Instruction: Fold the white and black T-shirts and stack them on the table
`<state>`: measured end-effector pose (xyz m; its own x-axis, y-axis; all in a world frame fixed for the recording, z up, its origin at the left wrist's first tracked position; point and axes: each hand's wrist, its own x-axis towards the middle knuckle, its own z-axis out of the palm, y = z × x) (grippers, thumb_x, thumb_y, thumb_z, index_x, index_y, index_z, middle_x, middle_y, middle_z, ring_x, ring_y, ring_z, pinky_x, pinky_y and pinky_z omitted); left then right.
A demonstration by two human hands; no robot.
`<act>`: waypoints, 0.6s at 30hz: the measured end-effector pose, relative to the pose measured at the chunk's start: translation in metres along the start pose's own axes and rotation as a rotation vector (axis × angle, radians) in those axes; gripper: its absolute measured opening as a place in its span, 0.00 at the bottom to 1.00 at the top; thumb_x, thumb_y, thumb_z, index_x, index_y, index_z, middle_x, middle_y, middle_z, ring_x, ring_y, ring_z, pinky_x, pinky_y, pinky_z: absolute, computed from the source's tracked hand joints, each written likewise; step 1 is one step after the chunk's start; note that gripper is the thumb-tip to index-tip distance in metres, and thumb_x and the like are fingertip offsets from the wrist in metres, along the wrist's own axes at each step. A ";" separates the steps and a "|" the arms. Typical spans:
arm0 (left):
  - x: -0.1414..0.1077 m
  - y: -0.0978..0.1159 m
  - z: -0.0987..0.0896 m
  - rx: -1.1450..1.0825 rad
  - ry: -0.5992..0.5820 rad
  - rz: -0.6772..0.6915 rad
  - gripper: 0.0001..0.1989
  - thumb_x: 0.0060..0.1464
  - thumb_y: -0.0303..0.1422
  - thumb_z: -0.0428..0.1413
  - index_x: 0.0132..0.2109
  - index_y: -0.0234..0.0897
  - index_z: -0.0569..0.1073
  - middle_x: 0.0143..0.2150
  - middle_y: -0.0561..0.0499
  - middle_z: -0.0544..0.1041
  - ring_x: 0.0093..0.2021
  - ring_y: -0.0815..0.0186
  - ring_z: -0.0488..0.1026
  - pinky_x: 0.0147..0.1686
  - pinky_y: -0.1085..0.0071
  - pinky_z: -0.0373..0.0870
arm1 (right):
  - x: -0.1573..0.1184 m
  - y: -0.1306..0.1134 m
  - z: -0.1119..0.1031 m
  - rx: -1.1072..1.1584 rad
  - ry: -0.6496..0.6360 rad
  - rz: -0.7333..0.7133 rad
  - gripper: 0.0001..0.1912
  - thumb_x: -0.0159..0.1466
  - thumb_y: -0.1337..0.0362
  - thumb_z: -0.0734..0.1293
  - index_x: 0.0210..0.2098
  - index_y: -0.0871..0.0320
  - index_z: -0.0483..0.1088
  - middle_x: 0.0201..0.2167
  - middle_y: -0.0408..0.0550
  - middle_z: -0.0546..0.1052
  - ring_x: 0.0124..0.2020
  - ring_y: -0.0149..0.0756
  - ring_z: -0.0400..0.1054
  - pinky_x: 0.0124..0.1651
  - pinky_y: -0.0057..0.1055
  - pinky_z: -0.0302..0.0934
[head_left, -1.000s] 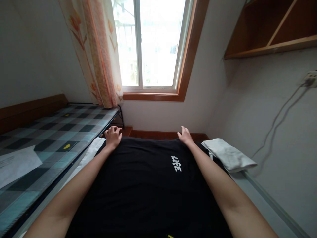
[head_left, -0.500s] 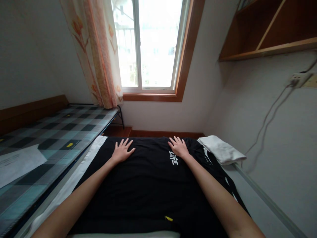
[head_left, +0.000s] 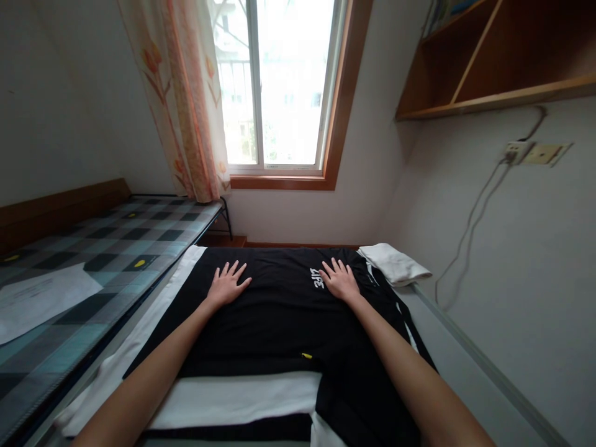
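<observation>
A black garment with white panels (head_left: pixel 270 329) is spread over a light surface in front of me. Both palms face down on its black cloth. My left hand (head_left: pixel 226 285) lies on the upper left part with its fingers spread. On the upper right, my right hand (head_left: pixel 341 280) is also spread, just beside the white lettering (head_left: pixel 317 278). A small yellow mark (head_left: pixel 307 356) shows lower on the cloth. Beyond my right hand, a folded white cloth (head_left: pixel 395 264) rests at the far right corner.
To the left is a bed with a checked mattress (head_left: pixel 167 234) and a sheet of paper (head_left: pixel 41 299) on it. Ahead are a curtain (head_left: pixel 186 105) and a window (head_left: pixel 293 87). A wooden shelf (head_left: pixel 493 102) and a wall socket (head_left: pixel 518 149) are on the right.
The view has shifted, showing more of the garment's near white panel. My right hand has moved slightly right, off the lettering. My left hand stays in nearly the same place.
</observation>
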<state>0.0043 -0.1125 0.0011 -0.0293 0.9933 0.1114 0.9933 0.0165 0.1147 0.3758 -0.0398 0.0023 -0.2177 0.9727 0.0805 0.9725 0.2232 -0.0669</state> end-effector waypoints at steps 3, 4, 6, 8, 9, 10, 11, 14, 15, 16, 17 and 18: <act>-0.016 -0.004 -0.004 -0.011 -0.009 0.059 0.36 0.58 0.57 0.39 0.68 0.48 0.54 0.71 0.49 0.51 0.70 0.50 0.44 0.65 0.50 0.41 | -0.019 0.003 -0.003 -0.005 -0.014 0.011 0.34 0.68 0.44 0.45 0.67 0.50 0.51 0.69 0.52 0.50 0.69 0.47 0.40 0.67 0.47 0.37; -0.021 -0.005 -0.005 -0.014 -0.012 0.080 0.35 0.58 0.57 0.40 0.68 0.48 0.54 0.71 0.50 0.51 0.70 0.51 0.45 0.65 0.50 0.41 | -0.025 0.004 -0.004 -0.004 -0.016 0.011 0.33 0.68 0.44 0.45 0.67 0.50 0.51 0.69 0.52 0.50 0.69 0.47 0.40 0.67 0.47 0.37; -0.032 -0.009 -0.008 -0.015 -0.020 0.113 0.35 0.58 0.57 0.40 0.68 0.49 0.54 0.70 0.50 0.51 0.70 0.52 0.45 0.65 0.51 0.42 | -0.038 0.008 -0.006 -0.003 -0.016 0.008 0.33 0.68 0.44 0.46 0.68 0.50 0.51 0.70 0.51 0.49 0.69 0.47 0.40 0.66 0.47 0.38; -0.043 -0.012 -0.011 -0.018 -0.034 0.142 0.35 0.58 0.57 0.41 0.68 0.49 0.54 0.71 0.50 0.50 0.70 0.53 0.45 0.65 0.52 0.41 | -0.051 0.014 -0.007 -0.003 -0.014 0.004 0.32 0.68 0.45 0.47 0.67 0.50 0.51 0.70 0.50 0.49 0.69 0.47 0.40 0.66 0.45 0.40; -0.048 -0.015 -0.013 -0.019 -0.044 0.156 0.35 0.58 0.57 0.41 0.68 0.49 0.54 0.71 0.51 0.50 0.70 0.53 0.45 0.65 0.52 0.41 | -0.058 0.017 -0.007 -0.003 -0.013 0.003 0.32 0.68 0.45 0.48 0.67 0.50 0.52 0.70 0.50 0.49 0.69 0.47 0.41 0.66 0.44 0.40; -0.053 -0.018 -0.015 -0.020 -0.054 0.164 0.34 0.58 0.56 0.41 0.68 0.50 0.54 0.71 0.51 0.50 0.70 0.54 0.45 0.65 0.52 0.41 | -0.064 0.020 -0.007 -0.003 -0.012 0.000 0.32 0.68 0.46 0.48 0.67 0.50 0.52 0.70 0.51 0.49 0.69 0.47 0.41 0.66 0.44 0.41; -0.058 -0.022 -0.017 -0.018 -0.062 0.162 0.34 0.58 0.56 0.41 0.68 0.50 0.54 0.71 0.52 0.50 0.70 0.54 0.45 0.65 0.52 0.41 | -0.069 0.024 -0.006 -0.002 -0.011 -0.006 0.31 0.69 0.46 0.49 0.67 0.50 0.52 0.70 0.51 0.48 0.69 0.46 0.42 0.66 0.44 0.41; -0.073 -0.037 -0.023 -0.002 -0.068 0.111 0.33 0.59 0.54 0.41 0.68 0.49 0.54 0.70 0.51 0.51 0.70 0.54 0.46 0.65 0.50 0.42 | -0.086 0.035 -0.006 -0.003 -0.012 -0.047 0.30 0.69 0.48 0.50 0.67 0.51 0.53 0.70 0.51 0.48 0.69 0.45 0.42 0.66 0.43 0.41; -0.078 -0.044 -0.025 0.005 -0.064 0.087 0.32 0.60 0.53 0.42 0.68 0.49 0.54 0.70 0.50 0.51 0.70 0.54 0.46 0.65 0.50 0.43 | -0.092 0.039 -0.006 0.000 -0.011 -0.061 0.30 0.69 0.48 0.51 0.67 0.51 0.53 0.69 0.51 0.48 0.69 0.44 0.42 0.66 0.43 0.41; -0.082 -0.051 -0.026 0.012 -0.059 0.063 0.32 0.60 0.53 0.42 0.68 0.48 0.54 0.70 0.49 0.52 0.70 0.54 0.46 0.64 0.50 0.44 | -0.097 0.043 -0.007 0.005 -0.009 -0.075 0.30 0.69 0.48 0.51 0.67 0.51 0.54 0.69 0.51 0.49 0.69 0.44 0.42 0.66 0.43 0.41; -0.087 -0.058 -0.026 0.019 -0.051 0.035 0.32 0.60 0.52 0.42 0.68 0.47 0.55 0.70 0.49 0.52 0.70 0.53 0.47 0.64 0.50 0.45 | -0.102 0.048 -0.007 0.014 -0.007 -0.087 0.30 0.68 0.49 0.52 0.66 0.52 0.54 0.69 0.51 0.50 0.69 0.44 0.43 0.66 0.43 0.41; -0.091 -0.066 -0.026 0.024 -0.041 0.008 0.31 0.60 0.51 0.41 0.68 0.47 0.55 0.70 0.48 0.51 0.70 0.54 0.47 0.64 0.50 0.46 | -0.108 0.053 -0.007 0.027 -0.004 -0.098 0.30 0.68 0.49 0.52 0.66 0.52 0.55 0.69 0.51 0.51 0.69 0.44 0.43 0.67 0.44 0.41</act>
<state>-0.0615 -0.2067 0.0092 -0.0173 0.9973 0.0714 0.9959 0.0108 0.0902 0.4517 -0.1331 -0.0027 -0.3119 0.9464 0.0840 0.9440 0.3187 -0.0853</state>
